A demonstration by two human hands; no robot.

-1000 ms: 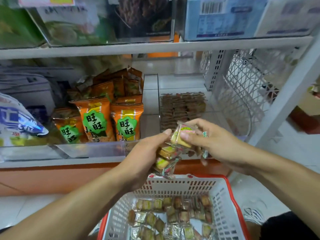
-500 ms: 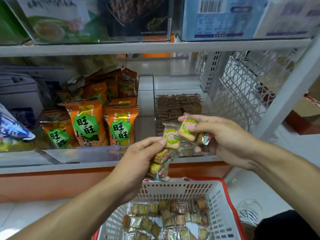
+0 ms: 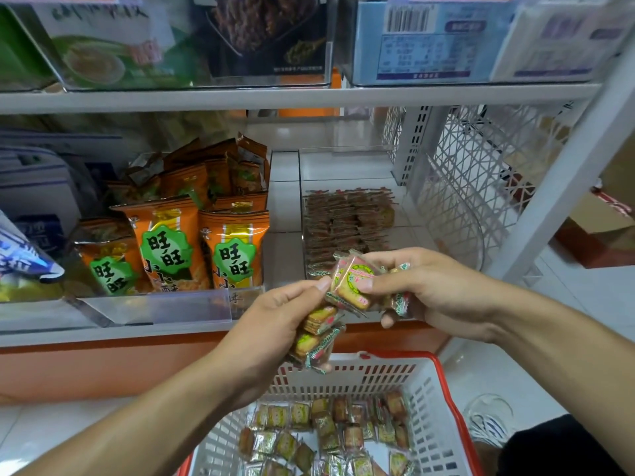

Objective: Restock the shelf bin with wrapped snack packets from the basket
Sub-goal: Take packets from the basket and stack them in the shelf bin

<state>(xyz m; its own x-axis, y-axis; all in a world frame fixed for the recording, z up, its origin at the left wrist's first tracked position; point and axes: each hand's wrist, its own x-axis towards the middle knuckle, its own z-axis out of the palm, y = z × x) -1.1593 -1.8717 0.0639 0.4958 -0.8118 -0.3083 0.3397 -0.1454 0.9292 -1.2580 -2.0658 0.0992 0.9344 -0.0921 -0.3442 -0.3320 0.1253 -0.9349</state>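
My left hand (image 3: pixel 275 324) grips a small stack of wrapped snack packets (image 3: pixel 318 334) just above the basket's far rim. My right hand (image 3: pixel 433 293) holds more packets, one of them (image 3: pixel 354 283) pinched between thumb and forefinger and touching my left fingertips. Behind the hands stands the clear shelf bin (image 3: pixel 347 166) with rows of the same packets (image 3: pixel 347 221) filling its front part. The white basket with a red rim (image 3: pixel 443 389) sits below, with several loose packets (image 3: pixel 330 431) on its bottom.
Orange snack bags (image 3: pixel 192 242) fill the clear bin to the left. An upper shelf board (image 3: pixel 309 96) carries boxes overhead. A white lattice panel (image 3: pixel 481 173) and a slanted shelf post (image 3: pixel 570 180) close the right side.
My hands have drawn closer together and the packet in my right fingers now meets my left fingertips. The view has shifted slightly downward.
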